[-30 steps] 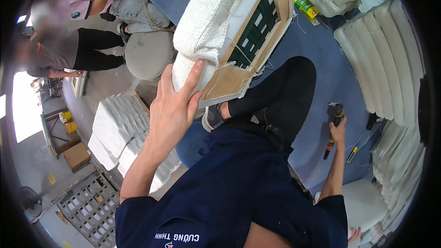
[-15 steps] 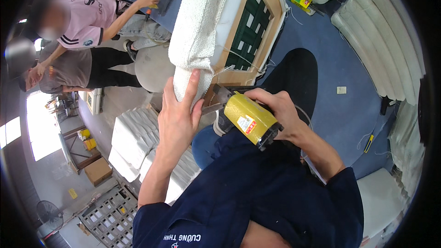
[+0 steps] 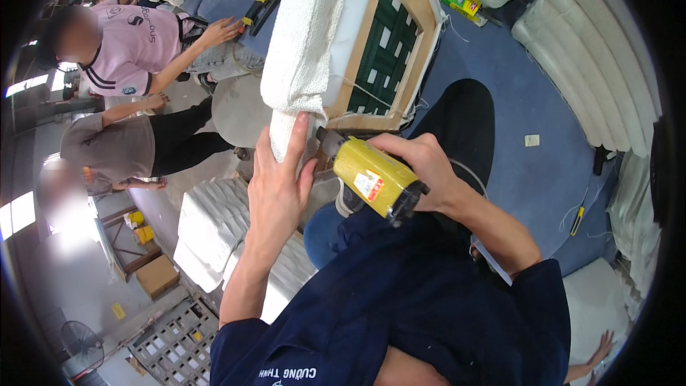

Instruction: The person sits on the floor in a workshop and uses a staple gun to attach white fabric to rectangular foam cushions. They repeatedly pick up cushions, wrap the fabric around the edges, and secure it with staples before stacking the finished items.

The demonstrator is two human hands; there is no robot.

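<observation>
A white woven-fabric-covered seat frame [image 3: 304, 43] rises in front of me, its pale wooden edge [image 3: 369, 21] surrounding dark green webbing [image 3: 389, 57]. My left hand [image 3: 277, 189] grips the fabric at the frame's near corner, forefinger laid along the fold and thumb on the inner side. My right hand [image 3: 421, 171] is wrapped around a yellow staple gun [image 3: 371, 177] with a dark rear cap. Its nose points at the fabric corner beside my left fingertips; whether it touches is hard to tell. The gun's handle is mostly hidden by my palm.
A blue-covered surface [image 3: 493, 107] holds a yellow-handled cutter [image 3: 577, 221] and a green-yellow canister [image 3: 459, 0]. Pale cushions [image 3: 586, 57] line the right. A co-worker in a pink shirt [image 3: 136, 43] reaches toward another staple gun [image 3: 261, 11]. White wrapped stacks [image 3: 211, 229] stand at lower left.
My right hand and the staple gun have shifted left and slightly up, toward the fabric corner. The pink-shirted co-worker's staple gun now rests on the surface. Another person's hand appears at lower right.
</observation>
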